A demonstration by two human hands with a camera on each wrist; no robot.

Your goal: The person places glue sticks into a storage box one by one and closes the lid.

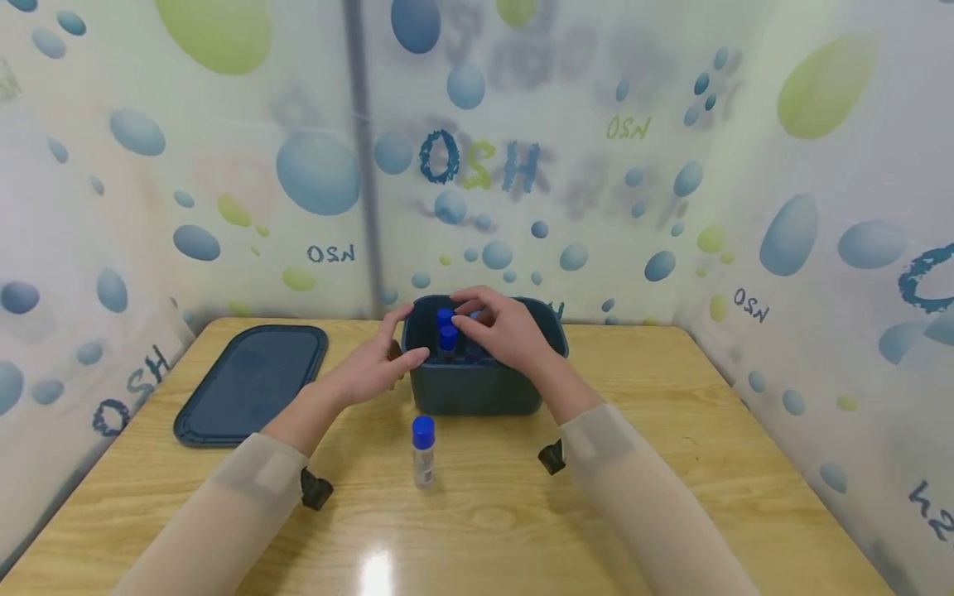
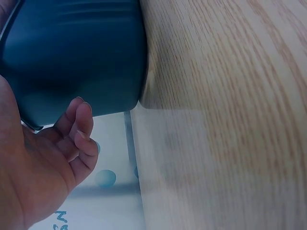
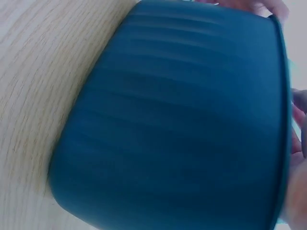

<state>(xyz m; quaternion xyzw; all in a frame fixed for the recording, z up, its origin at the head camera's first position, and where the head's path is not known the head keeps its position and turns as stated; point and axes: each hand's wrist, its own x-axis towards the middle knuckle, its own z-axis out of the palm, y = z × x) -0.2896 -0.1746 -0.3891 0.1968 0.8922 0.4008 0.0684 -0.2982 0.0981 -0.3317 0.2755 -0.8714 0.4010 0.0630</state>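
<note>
A dark teal plastic bin [image 1: 477, 391] stands on the table. My left hand [image 1: 370, 364] is at its left end, index finger and thumb spread at the rim; in the left wrist view the other fingers bend loosely beside the bin wall. My right hand [image 1: 507, 329] reaches over the rim into the bin, thumb and fingers curled around a blue-capped bottle [image 1: 474, 315] mostly hidden beneath them. Just left of the thumb, two more blue-capped bottles [image 1: 447, 338] stand upright inside. Another small bottle [image 1: 423, 451], with a blue cap and a printed label, stands in front of the bin.
A dark rectangular lid [image 1: 253, 385] with rounded corners lies flat on the left of the wooden table [image 1: 641, 397]. Behind the table hangs a pale curtain [image 1: 596, 248] with blue and green spots, which also runs along both sides.
</note>
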